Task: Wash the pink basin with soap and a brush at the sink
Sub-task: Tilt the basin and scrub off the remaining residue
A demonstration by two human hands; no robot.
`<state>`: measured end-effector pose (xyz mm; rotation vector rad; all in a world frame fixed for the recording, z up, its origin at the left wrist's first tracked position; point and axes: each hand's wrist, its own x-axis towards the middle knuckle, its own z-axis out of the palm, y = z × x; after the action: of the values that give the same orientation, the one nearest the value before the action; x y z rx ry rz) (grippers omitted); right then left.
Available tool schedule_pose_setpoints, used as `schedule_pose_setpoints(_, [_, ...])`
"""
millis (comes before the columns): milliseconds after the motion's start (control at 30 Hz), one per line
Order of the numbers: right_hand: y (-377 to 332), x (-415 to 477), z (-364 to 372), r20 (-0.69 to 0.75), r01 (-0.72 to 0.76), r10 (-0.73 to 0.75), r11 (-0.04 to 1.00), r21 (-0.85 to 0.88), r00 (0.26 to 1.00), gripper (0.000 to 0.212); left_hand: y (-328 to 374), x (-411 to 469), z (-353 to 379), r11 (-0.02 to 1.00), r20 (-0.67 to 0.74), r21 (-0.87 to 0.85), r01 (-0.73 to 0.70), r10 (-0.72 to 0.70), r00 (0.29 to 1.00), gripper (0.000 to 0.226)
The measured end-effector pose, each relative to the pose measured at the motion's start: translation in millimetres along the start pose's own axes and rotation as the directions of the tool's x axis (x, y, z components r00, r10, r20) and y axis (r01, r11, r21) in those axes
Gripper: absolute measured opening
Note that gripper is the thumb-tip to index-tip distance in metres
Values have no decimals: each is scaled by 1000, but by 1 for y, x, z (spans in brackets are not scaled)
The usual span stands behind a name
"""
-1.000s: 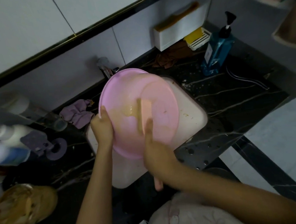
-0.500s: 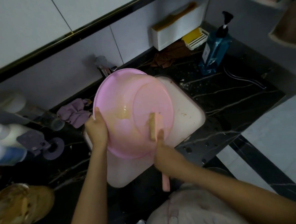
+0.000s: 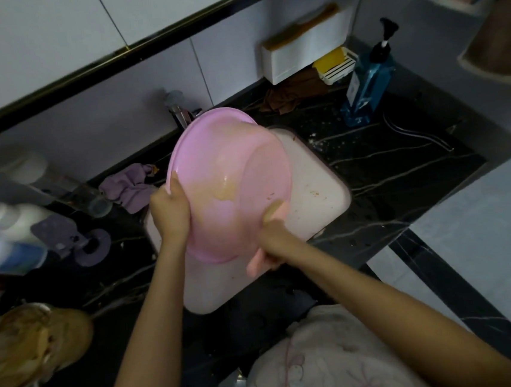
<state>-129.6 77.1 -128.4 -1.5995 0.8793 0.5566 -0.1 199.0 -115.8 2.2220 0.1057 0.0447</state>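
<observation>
The pink basin (image 3: pixel 230 177) is tilted over the white sink (image 3: pixel 317 200), its underside facing me, with a yellowish smear on it. My left hand (image 3: pixel 170 209) grips its left rim. My right hand (image 3: pixel 273 243) holds a pink-handled brush (image 3: pixel 276 214). The brush head presses against the basin's lower right edge, and the handle end sticks out below my fist.
The tap (image 3: pixel 182 114) stands behind the basin. A blue pump bottle (image 3: pixel 369 88), a yellow soap in a white dish (image 3: pixel 334 64) and a brown cloth (image 3: pixel 285 95) sit at the back right. A purple cloth (image 3: pixel 128 186), a glass and bottles (image 3: pixel 5 236) stand left on the black marble counter.
My right hand has dragged the brush from the middle of the basin's underside down and right to its lower edge. My left hand keeps its grip on the rim.
</observation>
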Motion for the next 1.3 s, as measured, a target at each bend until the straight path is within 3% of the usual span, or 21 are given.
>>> schedule_pose_setpoints(100, [-16,8,-10,0,8,-8,992,128,1000,50,2,-5,2,999,-17,8,-43,43,999,52])
schedule_pose_setpoints(267, [-16,-44,19,138,151,-150,989,5,979,69,0,-5,2,1000,-20,19,3,-3,1000,53])
schedule_pose_setpoints(367, [-20,-6,-6,-54,98,-95,994,50,994,74,-1,-6,1,999,-20,36,21,-20,1000,54])
schedule_pose_setpoints(433, [-22,1,-20,-90,53,-43,993,105,995,62,-1,-8,1,999,-18,45,29,-28,999,56])
schedule_pose_setpoints(533, [-14,-23,-1,50,53,-54,998,30,997,54,-3,-6,2,1000,-28,19,20,-20,999,58])
schedule_pose_setpoints(633, [-22,-54,21,166,184,-184,983,16,969,80,-5,-3,3,1000,-29,1,16,-16,999,55])
schedule_pose_setpoints(733, [-35,-30,2,-10,244,-245,968,-56,969,84,-6,-2,3,999,-39,6,40,-39,998,52])
schedule_pose_setpoints(833, [-34,-8,-18,-134,65,-69,997,-36,989,81,-9,-4,3,999,-29,14,41,-41,999,52])
schedule_pose_setpoints(900, [-25,-17,-15,-46,43,-44,999,-26,998,77,-10,-2,3,999,-35,6,49,-49,998,51])
schedule_pose_setpoints(1000, [-17,-47,3,154,123,-105,986,-110,982,78,-12,1,4,999,-50,-16,36,-37,998,51])
schedule_pose_setpoints(1067, [-17,-58,10,198,231,-214,971,-65,956,82,-18,3,4,999,-51,-36,15,-17,999,49])
schedule_pose_setpoints(1167, [-33,-55,-8,55,401,-401,916,28,914,81,-32,7,2,994,1,-113,-6,6,1000,44])
schedule_pose_setpoints(1300, [-46,-35,-47,-138,519,-521,853,-54,842,76,-42,2,-7,968,50,-252,-6,19,999,33])
